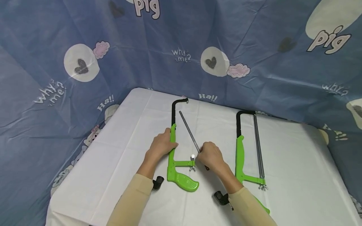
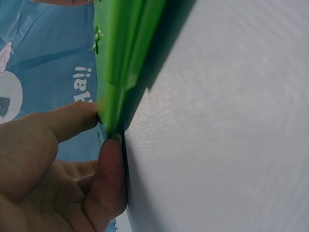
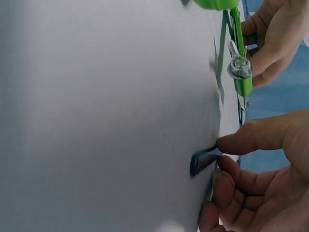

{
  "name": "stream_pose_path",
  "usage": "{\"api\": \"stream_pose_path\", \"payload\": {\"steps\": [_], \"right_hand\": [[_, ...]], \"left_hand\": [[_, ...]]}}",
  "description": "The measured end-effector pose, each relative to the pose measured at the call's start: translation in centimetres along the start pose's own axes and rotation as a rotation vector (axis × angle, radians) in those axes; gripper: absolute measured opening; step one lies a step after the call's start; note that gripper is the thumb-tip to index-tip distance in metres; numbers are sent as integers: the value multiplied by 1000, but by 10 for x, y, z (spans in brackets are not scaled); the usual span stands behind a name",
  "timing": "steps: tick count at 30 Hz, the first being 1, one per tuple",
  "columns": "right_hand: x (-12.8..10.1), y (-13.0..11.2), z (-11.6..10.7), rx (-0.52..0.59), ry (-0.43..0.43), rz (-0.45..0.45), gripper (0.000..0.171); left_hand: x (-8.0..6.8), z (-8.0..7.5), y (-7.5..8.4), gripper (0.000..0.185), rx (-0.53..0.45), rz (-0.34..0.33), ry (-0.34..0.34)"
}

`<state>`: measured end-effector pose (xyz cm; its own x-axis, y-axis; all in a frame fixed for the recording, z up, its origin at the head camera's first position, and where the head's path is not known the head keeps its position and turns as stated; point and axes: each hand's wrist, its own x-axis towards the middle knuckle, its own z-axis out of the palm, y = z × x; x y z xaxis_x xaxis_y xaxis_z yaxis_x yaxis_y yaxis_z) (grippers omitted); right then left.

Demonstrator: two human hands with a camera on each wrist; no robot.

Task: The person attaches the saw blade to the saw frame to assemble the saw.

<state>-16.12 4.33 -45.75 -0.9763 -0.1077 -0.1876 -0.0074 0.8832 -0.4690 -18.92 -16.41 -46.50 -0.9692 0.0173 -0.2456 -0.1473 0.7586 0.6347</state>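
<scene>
A hacksaw frame with a green handle (image 1: 185, 182) and black front bow (image 1: 173, 113) lies on the white table, no blade strung across it. My left hand (image 1: 161, 145) holds its green spine, fingers and thumb on either side, as the left wrist view shows. To its right, my right hand (image 1: 210, 155) pinches a grey hacksaw blade (image 1: 188, 128) near its lower end. The blade slants up-left, its far tip inside the bow. In the right wrist view, the blade's dark end (image 3: 205, 162) pokes out beyond thumb and fingers. A wing nut (image 3: 240, 66) sits on the frame's lower arm.
A second green hacksaw (image 1: 239, 153) lies to the right with a blade (image 1: 258, 147) mounted in it; my right forearm covers part of its handle. A blue printed cloth (image 1: 158, 62) hangs behind the white-covered table (image 1: 121, 141).
</scene>
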Motion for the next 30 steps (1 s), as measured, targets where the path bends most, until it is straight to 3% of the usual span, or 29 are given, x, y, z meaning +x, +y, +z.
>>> {"api": "stream_pose_path", "payload": {"steps": [13,30], "right_hand": [[3,-1,3,20,-16,40,2],[-1,12,-4,66,-2,8,11]], "left_hand": [[1,0,-3,64,-11,10,2],[1,3,-2,64,-19,10,13]]}}
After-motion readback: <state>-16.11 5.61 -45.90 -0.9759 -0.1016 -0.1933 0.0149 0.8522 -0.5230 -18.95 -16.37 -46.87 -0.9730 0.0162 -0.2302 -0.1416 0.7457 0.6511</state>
